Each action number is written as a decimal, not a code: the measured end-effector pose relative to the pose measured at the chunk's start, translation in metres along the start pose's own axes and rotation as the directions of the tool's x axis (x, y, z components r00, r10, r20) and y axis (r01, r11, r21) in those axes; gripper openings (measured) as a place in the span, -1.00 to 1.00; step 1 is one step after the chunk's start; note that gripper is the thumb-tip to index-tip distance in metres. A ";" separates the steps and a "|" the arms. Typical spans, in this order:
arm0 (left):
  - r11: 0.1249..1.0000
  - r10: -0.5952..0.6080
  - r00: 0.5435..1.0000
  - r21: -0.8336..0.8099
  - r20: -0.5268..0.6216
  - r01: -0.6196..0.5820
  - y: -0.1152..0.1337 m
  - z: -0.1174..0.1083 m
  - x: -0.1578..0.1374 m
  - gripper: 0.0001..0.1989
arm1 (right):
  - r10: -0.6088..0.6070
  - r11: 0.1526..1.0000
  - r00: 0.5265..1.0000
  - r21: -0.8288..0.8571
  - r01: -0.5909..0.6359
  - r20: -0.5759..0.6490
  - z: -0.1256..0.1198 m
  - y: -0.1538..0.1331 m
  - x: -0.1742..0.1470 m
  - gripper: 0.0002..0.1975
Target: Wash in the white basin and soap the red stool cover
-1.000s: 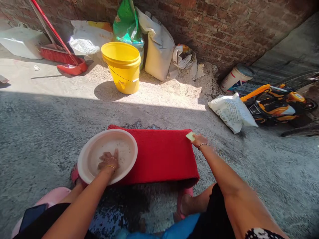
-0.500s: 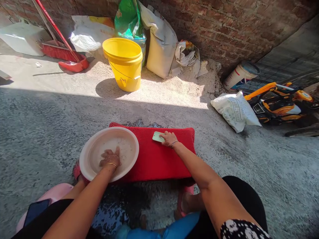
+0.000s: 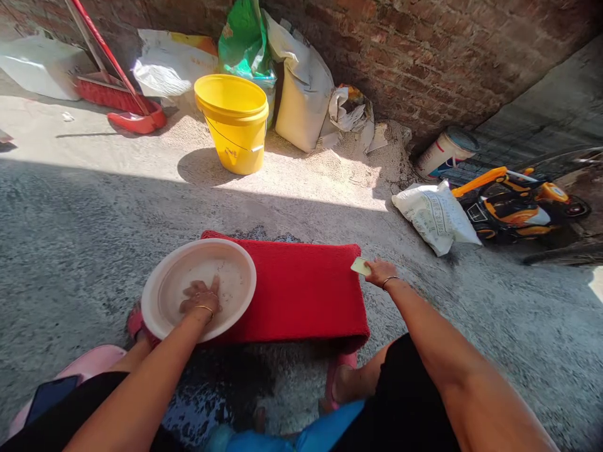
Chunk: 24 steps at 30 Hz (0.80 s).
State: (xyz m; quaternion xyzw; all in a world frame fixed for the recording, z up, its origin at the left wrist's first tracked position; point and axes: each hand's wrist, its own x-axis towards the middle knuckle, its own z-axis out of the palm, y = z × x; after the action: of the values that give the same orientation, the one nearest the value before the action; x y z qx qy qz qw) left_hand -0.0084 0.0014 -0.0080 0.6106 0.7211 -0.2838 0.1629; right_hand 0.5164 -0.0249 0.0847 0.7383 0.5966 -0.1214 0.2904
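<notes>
A pale pink basin (image 3: 153,289) stands on the left end of a low bench covered with a red cloth (image 3: 301,289). My left hand (image 3: 201,297) rests inside the basin with its fingers spread, seemingly on the bottom; it grips nothing. Beyond the right edge of the red cloth, my right hand (image 3: 379,272) is closed around one end of a pale green phone case (image 3: 360,266). The case is flat and thin, and my fingers cover its right end. Whether it touches the cloth's edge is hard to tell.
A yellow bucket (image 3: 241,139) stands ahead, before several sacks along the brick wall. A red dustpan (image 3: 141,118) and broom lie at the far left. Right of the bench are a white sack (image 3: 436,213) and an orange toy vehicle (image 3: 522,210). A dark phone (image 3: 51,398) lies beside my left leg.
My right hand has carried the phone case rightward, from the middle of the red cloth to past its right edge. My left hand stays spread in the basin. The view has shifted slightly.
</notes>
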 end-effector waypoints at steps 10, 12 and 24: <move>1.000 0.000 1.000 -0.027 0.007 0.000 -0.002 -0.003 -0.002 -0.12 | -0.404 0.914 0.914 -0.065 0.401 -0.041 -0.017 -0.084 0.016 -0.51; 1.000 0.010 1.000 -0.024 0.019 -0.009 -0.002 -0.005 -0.004 -0.11 | -0.309 0.949 0.951 -0.065 0.309 0.004 -0.007 -0.052 0.014 -0.50; 0.997 0.017 1.000 -0.081 0.012 -0.016 -0.004 -0.001 0.001 -0.12 | 0.085 0.996 0.996 0.036 -0.084 -0.010 -0.007 0.009 0.020 -0.48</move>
State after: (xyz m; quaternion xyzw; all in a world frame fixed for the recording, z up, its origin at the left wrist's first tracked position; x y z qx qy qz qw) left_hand -0.0124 0.0020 -0.0067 0.6077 0.7258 -0.2570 0.1945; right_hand 0.5293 -0.0058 0.0829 0.7686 0.5642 -0.1151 0.2787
